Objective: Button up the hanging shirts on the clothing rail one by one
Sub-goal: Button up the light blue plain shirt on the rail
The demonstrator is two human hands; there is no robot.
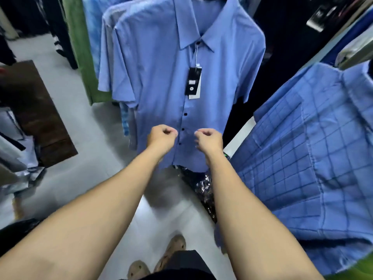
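Currently the plain blue shirt (161, 77) hangs front-on in the middle of the row, collar uppermost; dark buttons (185, 114) run down its placket, which lies closed along the visible lower stretch; a black hang tag (194, 80) dangles on a string from the collar. Left hand (162, 136) and right hand (209, 138) are raised before the lower placket, one on each side of it, with fingers curled inward on both and no fabric visibly gripped. A blue checked shirt (302, 158) hangs to the right; a green garment (80, 47) hangs behind at left. Below lies a grey floor (70, 122); a brown mat (40, 114) rests on it at left; tan shoes (173, 247) stand at its near edge.
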